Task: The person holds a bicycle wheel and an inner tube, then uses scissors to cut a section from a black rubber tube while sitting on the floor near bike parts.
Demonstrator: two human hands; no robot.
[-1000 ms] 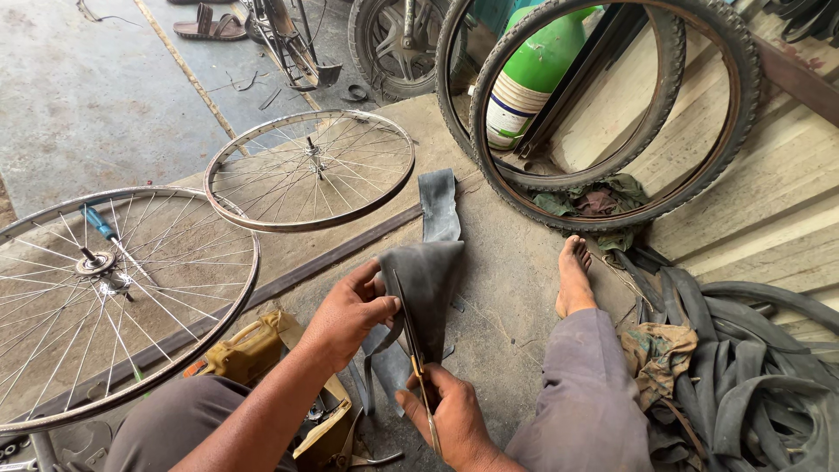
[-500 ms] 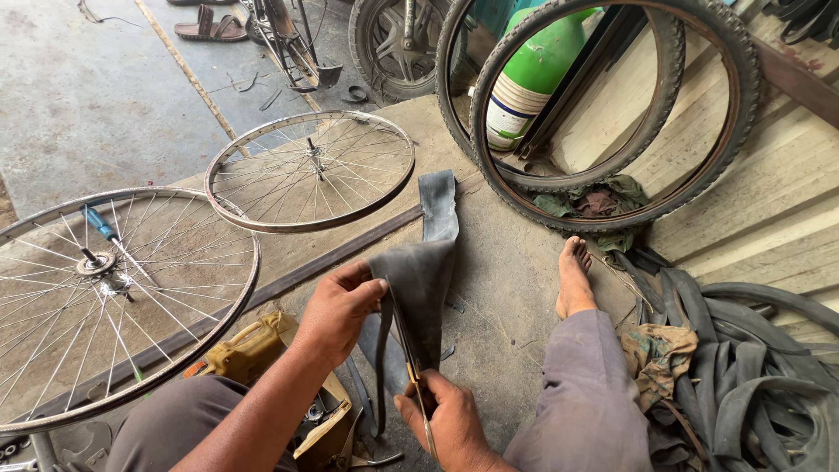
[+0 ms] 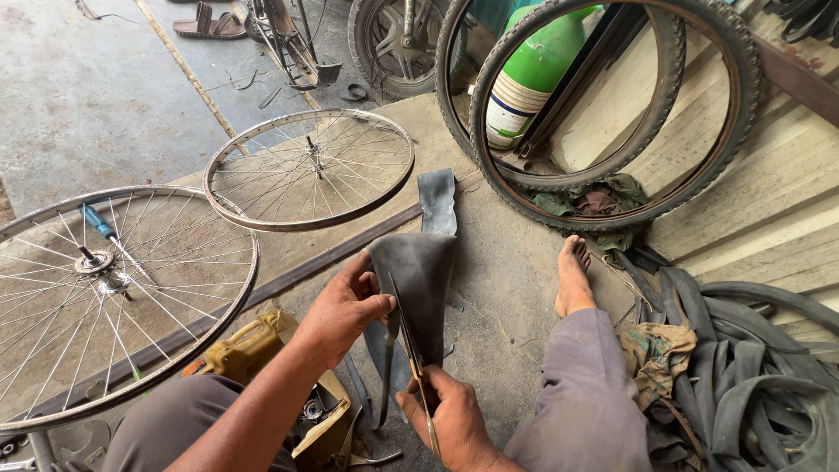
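Observation:
My left hand (image 3: 343, 308) grips the left edge of a dark rubber inner-tube piece (image 3: 419, 271), holding it up flat in front of me. The tube's far end trails on the concrete toward the tyres. My right hand (image 3: 444, 415) holds a pair of scissors (image 3: 409, 341) with brass-coloured handles. The blades point up into the lower edge of the rubber, in the middle of the sheet. My bare right foot (image 3: 573, 278) rests on the floor just right of the tube.
Two spoked bicycle rims lie on the floor: a large one (image 3: 105, 297) at left, a smaller one (image 3: 310, 170) ahead. Two tyres (image 3: 612, 114) lean on the wall around a green cylinder (image 3: 533, 74). Old tubes and rags (image 3: 734, 367) are piled at right. A yellow can (image 3: 245, 345) sits by my knee.
My left hand has slid up the tube's left edge and spread the rubber wider. The scissors in my right hand have risen further into the sheet.

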